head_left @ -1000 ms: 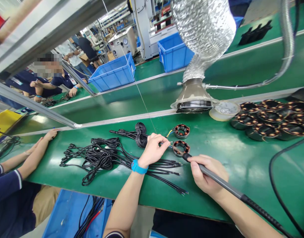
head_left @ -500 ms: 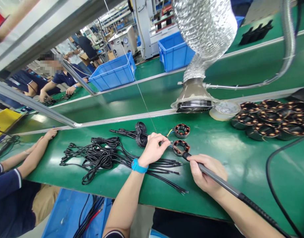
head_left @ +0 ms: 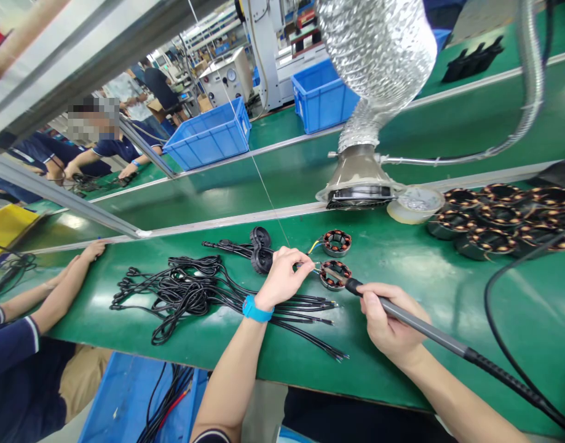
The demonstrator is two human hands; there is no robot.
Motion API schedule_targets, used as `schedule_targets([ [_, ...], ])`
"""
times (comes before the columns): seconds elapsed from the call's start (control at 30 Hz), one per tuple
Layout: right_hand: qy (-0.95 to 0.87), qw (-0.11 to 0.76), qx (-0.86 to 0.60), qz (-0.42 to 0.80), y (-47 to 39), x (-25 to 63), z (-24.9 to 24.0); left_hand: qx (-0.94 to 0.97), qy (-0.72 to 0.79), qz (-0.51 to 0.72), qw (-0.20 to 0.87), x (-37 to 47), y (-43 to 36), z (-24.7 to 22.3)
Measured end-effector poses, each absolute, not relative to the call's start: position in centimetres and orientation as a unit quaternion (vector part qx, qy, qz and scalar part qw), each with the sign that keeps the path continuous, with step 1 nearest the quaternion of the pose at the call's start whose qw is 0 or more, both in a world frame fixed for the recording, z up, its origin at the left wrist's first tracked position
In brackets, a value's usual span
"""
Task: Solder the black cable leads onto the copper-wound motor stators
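Note:
My right hand [head_left: 395,317] is closed round the grey handle of a soldering iron [head_left: 414,320]. The iron's tip reaches over the nearer stator [head_left: 335,274], a ring with copper windings; whether it touches a wire cannot be made out. Just left of that ring, my left hand [head_left: 288,274] pinches the end of a black cable [head_left: 303,266], where thin wires run to the stator. Behind it lies a second stator [head_left: 336,243] with yellow and blue wires attached. Two black round housings [head_left: 261,249] rest beside my left fingers.
A heap of black cables [head_left: 190,295] lies left of my forearm. A fume hood [head_left: 360,178] hangs behind the stators, beside a small white tub [head_left: 415,204]. More stators [head_left: 487,240] stand at right. A co-worker's arm [head_left: 63,286] rests at left.
My right hand has drawn the soldering iron a little to the right, away from my left fingers. My left hand stays almost in place on the cable.

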State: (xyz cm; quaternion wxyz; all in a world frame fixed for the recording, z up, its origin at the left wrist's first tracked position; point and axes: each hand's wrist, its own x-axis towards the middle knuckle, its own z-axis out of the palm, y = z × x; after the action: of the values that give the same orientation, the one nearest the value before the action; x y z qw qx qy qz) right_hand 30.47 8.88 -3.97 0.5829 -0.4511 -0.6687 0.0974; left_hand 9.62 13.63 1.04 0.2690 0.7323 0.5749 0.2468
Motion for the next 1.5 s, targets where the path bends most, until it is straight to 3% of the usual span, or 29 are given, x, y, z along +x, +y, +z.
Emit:
schedule_targets([
  [0.7, -0.674, 0.588, -0.437, 0.09, 9.1, 29.9, -2.9, 0.732, 0.571, 0.252, 0.273, 9.5, 13.7, 0.9],
  [0.9, -0.708, 0.589, -0.374, 0.111, 10.5, 28.7, -2.4, 0.727, 0.574, 0.256, 0.275, 9.5, 13.7, 0.8],
  [1.5, -0.759, 0.523, -0.365, 0.127, 12.6, 26.2, -2.4, 0.736, 0.564, 0.265, 0.266, 9.5, 13.4, 1.2],
])
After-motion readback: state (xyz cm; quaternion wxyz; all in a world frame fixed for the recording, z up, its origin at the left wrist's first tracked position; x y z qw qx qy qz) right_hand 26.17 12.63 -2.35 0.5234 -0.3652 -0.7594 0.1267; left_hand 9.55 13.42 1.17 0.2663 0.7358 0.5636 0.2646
